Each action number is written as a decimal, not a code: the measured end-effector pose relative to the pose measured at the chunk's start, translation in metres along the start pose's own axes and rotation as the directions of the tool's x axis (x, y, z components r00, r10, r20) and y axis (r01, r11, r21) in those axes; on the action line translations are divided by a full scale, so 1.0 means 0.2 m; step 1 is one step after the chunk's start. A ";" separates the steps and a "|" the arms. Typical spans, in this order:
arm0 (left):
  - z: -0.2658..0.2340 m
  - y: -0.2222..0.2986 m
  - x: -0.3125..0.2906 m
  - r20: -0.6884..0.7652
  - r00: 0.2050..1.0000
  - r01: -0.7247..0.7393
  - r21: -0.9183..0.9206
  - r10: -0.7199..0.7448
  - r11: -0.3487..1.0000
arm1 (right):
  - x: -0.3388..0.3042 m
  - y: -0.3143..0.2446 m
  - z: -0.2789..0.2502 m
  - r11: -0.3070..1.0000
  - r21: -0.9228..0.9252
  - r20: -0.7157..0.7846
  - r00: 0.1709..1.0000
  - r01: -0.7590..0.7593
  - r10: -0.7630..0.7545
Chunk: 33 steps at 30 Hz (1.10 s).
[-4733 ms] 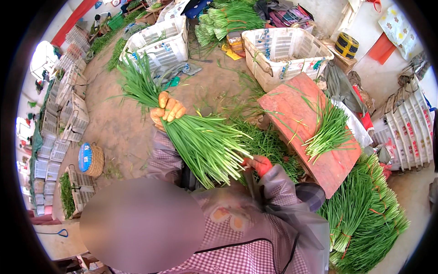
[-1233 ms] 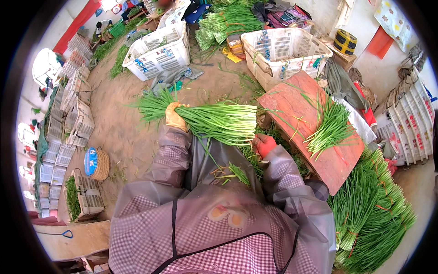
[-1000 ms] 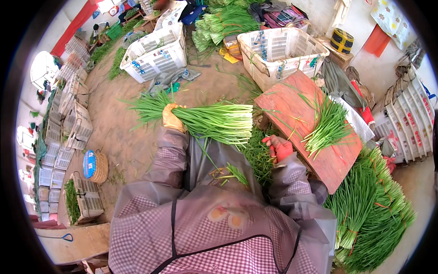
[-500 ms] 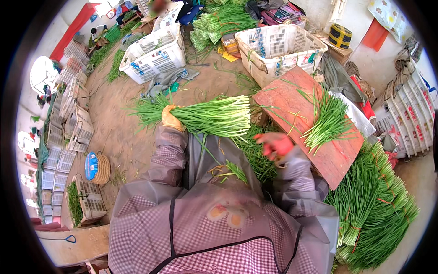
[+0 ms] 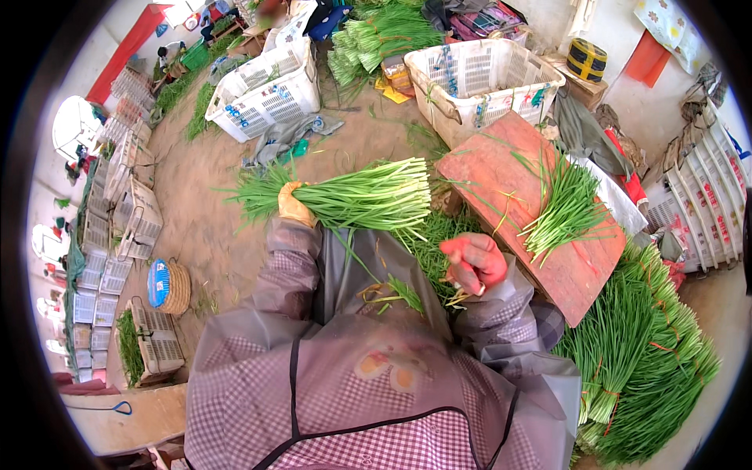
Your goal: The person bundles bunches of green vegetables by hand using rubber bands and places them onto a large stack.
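Note:
My left hand (image 5: 295, 205), in a pale yellow glove, is closed round a bunch of garlic chives (image 5: 368, 196). The white-green stem ends point right and the green leaf tips spread out to the left. My right hand (image 5: 476, 261), in a red glove with lighter fingertips, is apart from the bunch, over loose greens (image 5: 439, 251) beside my lap. Its fingers are curled in; some pale yellowish bits show below them, and whether they are held is unclear. A few cut chive pieces (image 5: 403, 294) lie on my apron.
A reddish board (image 5: 501, 172) to the right bears a smaller pile of chives (image 5: 568, 204). Tied chive bundles (image 5: 627, 345) are stacked below it. White plastic crates (image 5: 486, 106) stand ahead, with another crate (image 5: 266, 90) farther left. A wicker basket (image 5: 178, 288) sits on the floor at left.
My right hand has shifted slightly down toward me, and its fingers, blurred before, now show curled. My left hand keeps the chives in nearly the same place.

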<state>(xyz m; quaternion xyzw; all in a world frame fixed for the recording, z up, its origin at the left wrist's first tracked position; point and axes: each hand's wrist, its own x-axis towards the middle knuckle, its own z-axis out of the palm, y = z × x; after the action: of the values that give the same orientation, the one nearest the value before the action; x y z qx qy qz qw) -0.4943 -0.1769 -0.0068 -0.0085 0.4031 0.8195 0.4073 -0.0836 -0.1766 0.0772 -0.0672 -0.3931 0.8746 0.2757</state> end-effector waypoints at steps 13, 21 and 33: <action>0.01 -0.02 0.00 0.031 0.998 0.045 0.047 -0.047 0.998 | 0.51 0.25 0.06 0.835 -0.382 -0.655 0.753 -0.397 0.059; 0.21 -0.07 -0.15 0.071 0.987 0.151 -0.104 -0.144 0.983 | 0.28 0.40 -0.26 0.360 -0.932 -0.108 0.905 0.053 -0.412; -0.07 0.01 -0.01 -0.042 0.997 0.058 -0.256 -0.071 0.965 | 0.29 0.26 -0.16 0.849 -0.438 -0.380 0.917 -0.297 0.124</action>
<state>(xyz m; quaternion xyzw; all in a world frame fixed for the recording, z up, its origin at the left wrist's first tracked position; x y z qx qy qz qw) -0.4981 -0.1891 -0.0147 -0.0945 0.3043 0.8502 0.4190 -0.1441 -0.1518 0.0233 -0.3265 -0.5371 0.7478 0.2139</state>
